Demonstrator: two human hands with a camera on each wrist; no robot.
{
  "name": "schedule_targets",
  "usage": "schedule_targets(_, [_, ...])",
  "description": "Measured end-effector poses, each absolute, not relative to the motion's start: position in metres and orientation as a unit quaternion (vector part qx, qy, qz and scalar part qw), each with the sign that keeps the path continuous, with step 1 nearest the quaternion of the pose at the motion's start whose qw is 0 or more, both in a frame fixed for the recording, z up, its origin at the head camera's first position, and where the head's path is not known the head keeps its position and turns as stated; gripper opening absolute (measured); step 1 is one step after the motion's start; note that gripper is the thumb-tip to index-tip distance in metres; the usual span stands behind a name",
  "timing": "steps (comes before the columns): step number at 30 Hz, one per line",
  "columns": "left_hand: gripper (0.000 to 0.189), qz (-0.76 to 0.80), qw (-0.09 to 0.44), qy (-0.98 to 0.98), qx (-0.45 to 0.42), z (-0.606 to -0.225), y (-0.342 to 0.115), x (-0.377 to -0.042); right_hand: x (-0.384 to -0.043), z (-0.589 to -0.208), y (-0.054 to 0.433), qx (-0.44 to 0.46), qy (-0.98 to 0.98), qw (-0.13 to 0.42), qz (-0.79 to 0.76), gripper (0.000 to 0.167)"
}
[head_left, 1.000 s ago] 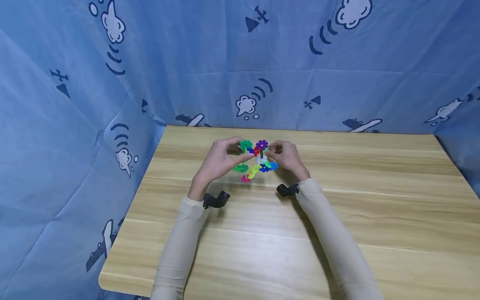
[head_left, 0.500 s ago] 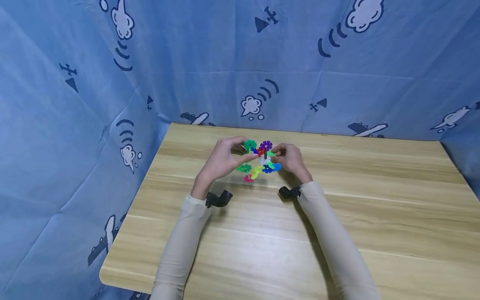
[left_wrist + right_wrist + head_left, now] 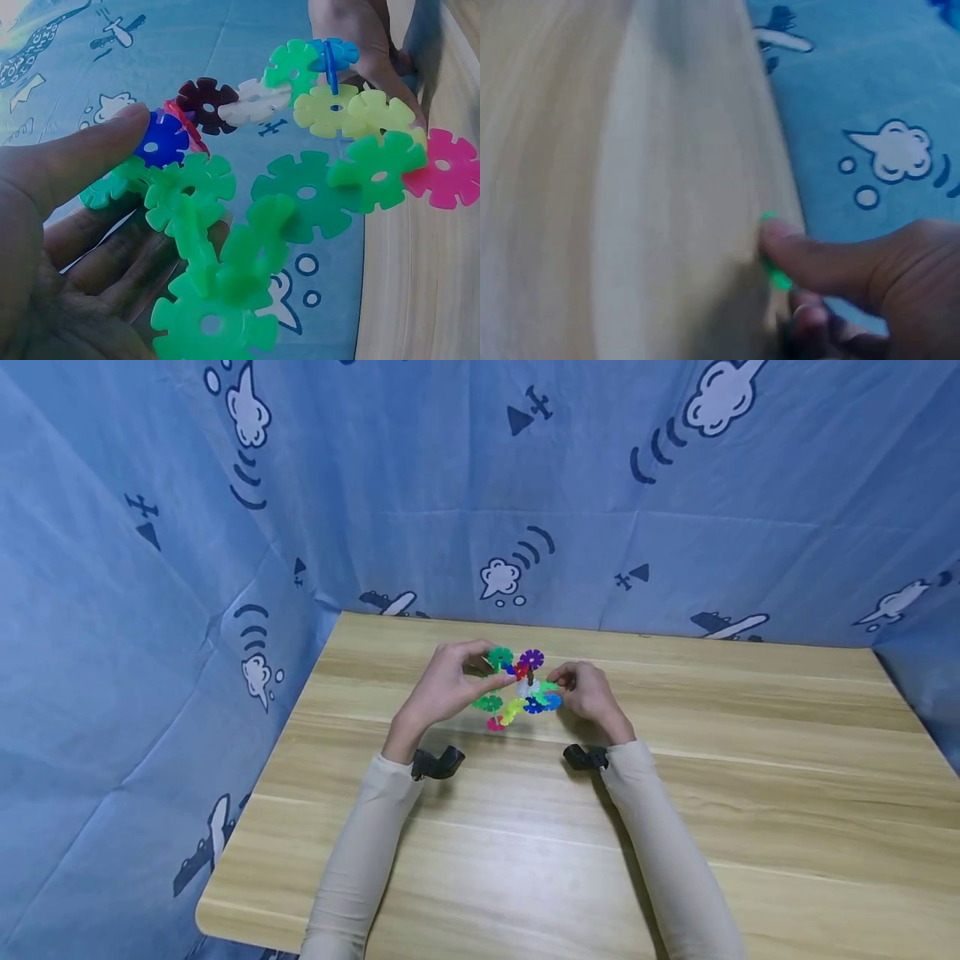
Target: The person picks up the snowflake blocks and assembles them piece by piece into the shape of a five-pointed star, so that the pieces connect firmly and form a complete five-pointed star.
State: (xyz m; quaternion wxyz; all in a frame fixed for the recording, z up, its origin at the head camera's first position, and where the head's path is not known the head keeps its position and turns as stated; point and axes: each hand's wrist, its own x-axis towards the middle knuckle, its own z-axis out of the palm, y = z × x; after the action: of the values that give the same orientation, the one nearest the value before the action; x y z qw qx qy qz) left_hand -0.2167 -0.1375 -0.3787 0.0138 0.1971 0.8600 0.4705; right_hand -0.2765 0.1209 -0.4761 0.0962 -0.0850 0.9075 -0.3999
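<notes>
A chain of interlocking plastic snowflake discs in many colours hangs above the table between the two hands. My left hand [image 3: 447, 683] pinches it at a dark blue disc [image 3: 163, 142], the thumb in front and the other fingers behind. Green discs [image 3: 211, 324], a brown disc [image 3: 207, 106], yellow discs [image 3: 327, 110] and a pink disc [image 3: 448, 169] belong to the chain. To the right of the chain, my right hand [image 3: 592, 697] pinches a small green disc [image 3: 778, 274] between thumb and fingers. Whether that disc is joined to the chain, I cannot tell.
Beneath the hands lies a wood-grain table [image 3: 750, 760]. A blue patterned curtain [image 3: 420, 460] rises behind its back edge and along its left side. Each wrist carries a black camera mount [image 3: 438, 762].
My right hand has shifted a little right and toward the near side, away from the purple disc, with the green disc in its fingers. My left hand keeps its grip on the chain.
</notes>
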Motion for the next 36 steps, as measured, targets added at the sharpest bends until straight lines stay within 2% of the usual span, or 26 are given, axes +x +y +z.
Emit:
schedule_targets(6, [0.032, 0.473, 0.018, 0.859, 0.194, -0.380, -0.136, -0.216, -0.271, -0.478, 0.127, -0.087, 0.898, 0.098, -0.419, 0.042])
schedule_targets(8, [0.032, 0.471, 0.018, 0.860, 0.194, -0.380, -0.136, -0.216, -0.270, -0.481, 0.129, -0.093, 0.894, 0.087, -0.429, 0.040])
schedule_targets(13, [0.031, 0.466, 0.016, 0.863, 0.193, -0.379, -0.134, -0.216, -0.269, -0.483, 0.133, -0.108, 0.880, 0.073, -0.456, 0.014])
schedule_targets(23, [0.032, 0.462, 0.026, 0.868, 0.180, -0.380, -0.134, -0.215, -0.267, -0.473, 0.144, -0.078, 0.860, 0.117, -0.490, 0.024])
schedule_targets(36, [0.031, 0.469, 0.037, 0.860, 0.198, -0.382, -0.133, -0.215, -0.255, -0.411, 0.138, -0.096, 0.807, 0.031, -0.582, 0.028])
